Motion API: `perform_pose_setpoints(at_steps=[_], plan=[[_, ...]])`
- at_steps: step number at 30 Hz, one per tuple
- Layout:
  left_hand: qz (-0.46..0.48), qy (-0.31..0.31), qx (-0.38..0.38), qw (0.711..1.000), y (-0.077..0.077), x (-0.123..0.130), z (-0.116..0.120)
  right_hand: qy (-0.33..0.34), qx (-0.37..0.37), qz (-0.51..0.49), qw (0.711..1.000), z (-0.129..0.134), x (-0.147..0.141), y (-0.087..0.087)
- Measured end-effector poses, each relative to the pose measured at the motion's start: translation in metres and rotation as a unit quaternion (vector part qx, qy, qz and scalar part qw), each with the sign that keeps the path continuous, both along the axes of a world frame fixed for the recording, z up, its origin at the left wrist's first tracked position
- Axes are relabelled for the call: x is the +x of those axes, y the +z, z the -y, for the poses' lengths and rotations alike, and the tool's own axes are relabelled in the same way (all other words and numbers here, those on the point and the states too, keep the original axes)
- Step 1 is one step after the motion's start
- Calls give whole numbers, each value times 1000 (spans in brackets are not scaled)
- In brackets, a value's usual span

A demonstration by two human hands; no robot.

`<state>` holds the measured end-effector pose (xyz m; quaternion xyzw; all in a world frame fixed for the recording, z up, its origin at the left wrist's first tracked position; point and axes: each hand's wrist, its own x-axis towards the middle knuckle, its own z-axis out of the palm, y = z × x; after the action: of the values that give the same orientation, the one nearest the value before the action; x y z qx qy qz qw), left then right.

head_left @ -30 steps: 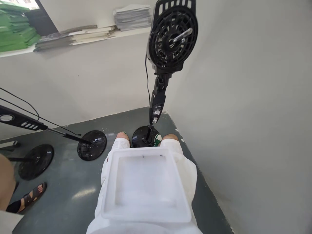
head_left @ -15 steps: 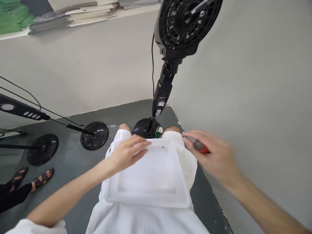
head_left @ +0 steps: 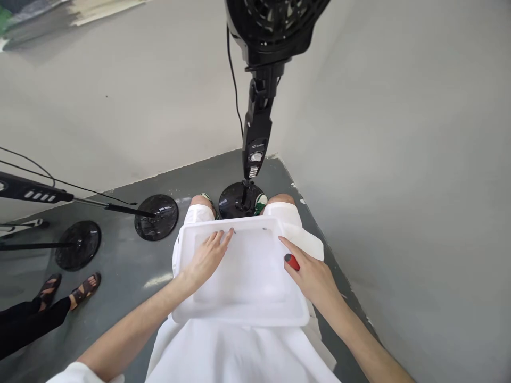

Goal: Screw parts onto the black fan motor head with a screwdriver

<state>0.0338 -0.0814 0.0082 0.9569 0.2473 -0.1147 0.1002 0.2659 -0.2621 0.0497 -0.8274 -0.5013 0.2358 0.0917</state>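
A shallow white plastic tray (head_left: 239, 314) lies across my lap. My left hand (head_left: 209, 255) reaches over its left side, fingers apart and stretched toward the far rim. Right by its index fingertip is a tiny dark piece (head_left: 235, 232); whether they touch I cannot tell. Another small dark piece (head_left: 264, 229) lies farther right near the same rim. At the tray's right edge my right hand (head_left: 313, 271) is closed round a red tool handle with a black end (head_left: 293, 261), index finger pointing out. The rest of that tool is hidden in the palm.
A black standing fan (head_left: 257, 122) rises beyond my knees, its round base (head_left: 235, 199) between my feet. Two more round stand bases (head_left: 156, 217) are on the floor at left. Another person's sandalled feet (head_left: 85, 290) are there too. A grey wall (head_left: 399, 159) stands close at right.
My right hand has come left and inward with the red handle to the tray's edge. My left hand has lowered into the tray, fingers now by the far rim. The view has tilted downward.
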Motion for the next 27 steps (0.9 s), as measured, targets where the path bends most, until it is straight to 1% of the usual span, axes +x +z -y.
perform_pose_setpoints(at_steps=[2,4,11,14,17,20,24,27], plan=[[3,-5,-3,1000,-7,7,4,1,23,-30,999,3,1,-2],[-3,-12,-9,1000,-9,16,6,1,35,-48,998,5,2,-5],[-71,-8,-41,997,5,43,-3,20,42,-49,998,7,6,-14],[-73,-18,-45,996,4,50,-3,22,44,-41,998,7,8,-17],[-54,-24,-44,997,3,51,0,25,58,-38,997,9,9,-19],[-33,-23,-39,998,-4,44,6,41,41,-44,997,11,12,-16],[12,16,11,1000,-23,28,18,44,14,-46,998,14,16,-14],[-7,22,24,999,-33,26,22,39,7,-52,998,17,18,-17]])
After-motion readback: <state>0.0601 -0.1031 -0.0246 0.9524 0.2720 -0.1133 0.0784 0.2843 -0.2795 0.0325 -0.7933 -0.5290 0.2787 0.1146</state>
